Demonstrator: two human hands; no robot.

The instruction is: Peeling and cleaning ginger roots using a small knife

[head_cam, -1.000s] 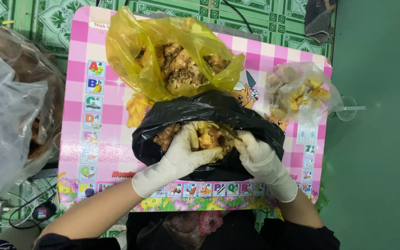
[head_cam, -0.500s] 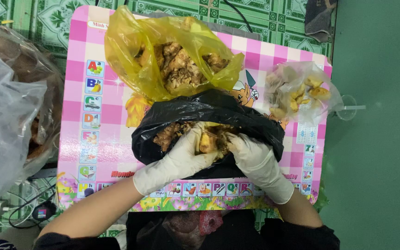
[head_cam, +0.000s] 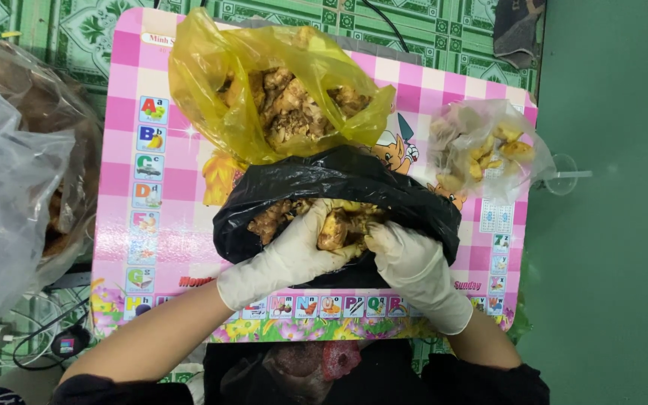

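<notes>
Both my hands wear cream rubber gloves and reach into an open black plastic bag (head_cam: 414, 206) full of knobbly brown and yellow root pieces. My left hand (head_cam: 294, 255) and my right hand (head_cam: 406, 262) together grip one yellowish root piece (head_cam: 335, 229) at the bag's mouth. The bag lies on a pink checked children's table (head_cam: 125, 180). Just beyond it stands a yellow plastic bag (head_cam: 211, 97) holding more brown root pieces.
A small clear bag (head_cam: 481, 150) with pale and yellow cut pieces lies at the table's right. A large clear plastic bag (head_cam: 9, 195) bulges at the left. Cables and a plug (head_cam: 65, 341) lie on the green patterned floor. A green wall (head_cam: 616, 225) is at the right.
My hands have drawn closer together over the root piece in the black bag. The bags have not moved.
</notes>
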